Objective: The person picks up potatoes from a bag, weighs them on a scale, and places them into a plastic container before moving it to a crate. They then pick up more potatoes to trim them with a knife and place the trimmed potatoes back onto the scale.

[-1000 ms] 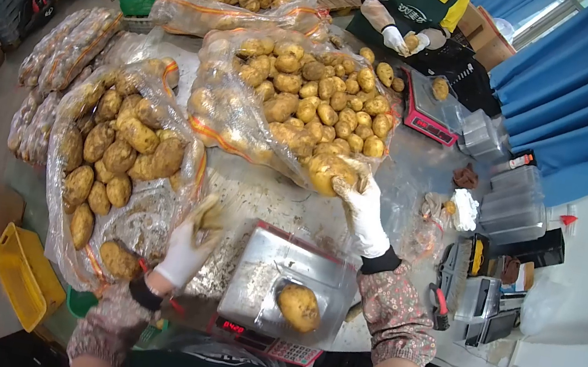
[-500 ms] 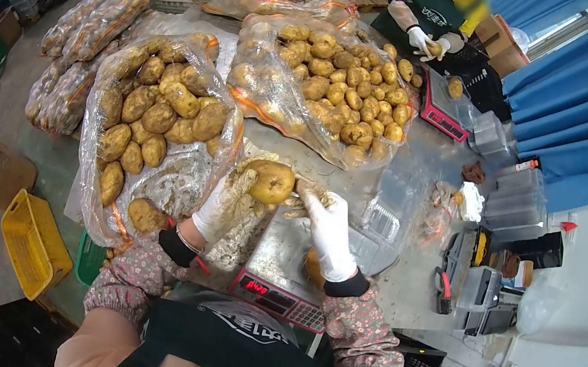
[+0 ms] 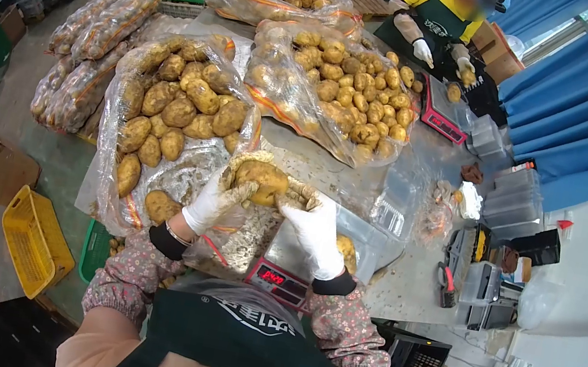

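A large potato point(image 3: 260, 181) is between my two gloved hands, above the table. My left hand point(image 3: 222, 198) is closed round its left side. At its right end, my right hand point(image 3: 308, 213) has its bent fingers against the skin. Both white gloves are stained brown at the fingers. Below my right hand is a scale point(image 3: 279, 279) with a red lit display, and another potato point(image 3: 346, 252) lies on its plate, partly hidden by that hand. An open plastic bag of potatoes point(image 3: 179, 112) stands to the left.
More potato bags point(image 3: 263, 92) lie further back. A co-worker point(image 3: 437, 20) in a green apron stands behind a second scale point(image 3: 444, 114), one hand holding a potato. Clear plastic boxes point(image 3: 515, 199) and a red-handled tool point(image 3: 447, 283) are at the right. A yellow crate point(image 3: 36, 242) sits lower left.
The potato in my hands has turned and moved slightly down and left, with my right hand now against it. The co-worker's hands have moved apart. The whole view has shifted a little.
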`<state>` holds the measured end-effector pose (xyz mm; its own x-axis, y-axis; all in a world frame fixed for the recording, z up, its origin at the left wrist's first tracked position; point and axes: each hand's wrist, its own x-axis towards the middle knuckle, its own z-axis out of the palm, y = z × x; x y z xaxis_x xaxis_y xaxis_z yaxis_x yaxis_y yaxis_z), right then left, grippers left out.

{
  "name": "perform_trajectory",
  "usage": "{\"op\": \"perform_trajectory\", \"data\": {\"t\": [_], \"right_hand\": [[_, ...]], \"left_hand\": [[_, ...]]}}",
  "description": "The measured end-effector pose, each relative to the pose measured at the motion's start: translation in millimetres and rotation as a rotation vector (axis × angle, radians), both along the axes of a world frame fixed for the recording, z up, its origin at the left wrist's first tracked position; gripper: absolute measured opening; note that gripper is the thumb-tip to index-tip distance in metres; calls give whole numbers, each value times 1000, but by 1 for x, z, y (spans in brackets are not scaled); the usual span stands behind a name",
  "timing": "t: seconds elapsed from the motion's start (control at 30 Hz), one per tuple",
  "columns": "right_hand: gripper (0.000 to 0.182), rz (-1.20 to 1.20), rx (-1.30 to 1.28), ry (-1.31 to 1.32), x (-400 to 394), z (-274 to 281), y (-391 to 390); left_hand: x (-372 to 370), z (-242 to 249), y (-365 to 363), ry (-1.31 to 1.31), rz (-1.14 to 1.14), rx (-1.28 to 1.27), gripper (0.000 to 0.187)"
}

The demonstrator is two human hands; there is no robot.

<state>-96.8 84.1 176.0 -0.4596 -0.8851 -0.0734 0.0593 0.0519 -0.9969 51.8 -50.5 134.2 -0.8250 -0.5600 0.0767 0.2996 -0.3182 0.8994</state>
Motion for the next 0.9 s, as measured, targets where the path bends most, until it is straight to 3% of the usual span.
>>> {"op": "perform_trajectory", "data": {"t": [0.13,0.2,0.33,0.37,0.4,0.5,0.57,0.6,0.67,0.7,0.77,0.8,0.87,0.9], "right_hand": [[50,31,-19,58,7,-8,-1],[63,156,-100,-228,6,-4,-2],[71,233,-93,-173,11,5,-6],[73,254,-60,2,10,4,-10],[75,275,-28,174,12,5,-14],[77,97,-211,18,27,13,-19],[77,17,-225,98,32,8,-22],[78,-72,-240,180,33,4,-23],[76,-91,-230,264,31,-5,-24],[75,-104,-219,346,31,-7,-24],[74,-108,-213,346,37,-11,-26],[72,-114,-211,348,39,-13,-26],[70,-193,-126,454,37,-2,-20],[71,-166,-130,479,35,-3,-16]], "left_hand": [[11,21,-3,69,-21,-72,60],[16,21,-10,58,0,-209,64],[23,25,-13,-37,-71,-507,81],[21,20,-14,-27,-43,-644,85],[21,21,-12,-27,-45,-644,85],[23,18,-5,-13,96,-543,83],[22,3,-2,63,52,-148,85],[22,8,-2,62,51,-147,85],[23,19,-3,-11,127,-380,70],[21,17,-4,-12,121,-377,70],[16,8,-6,-155,281,-717,45],[16,2,-6,-151,263,-717,45],[12,-9,-3,-286,361,-507,27],[12,15,1,-387,253,-137,24]]}}
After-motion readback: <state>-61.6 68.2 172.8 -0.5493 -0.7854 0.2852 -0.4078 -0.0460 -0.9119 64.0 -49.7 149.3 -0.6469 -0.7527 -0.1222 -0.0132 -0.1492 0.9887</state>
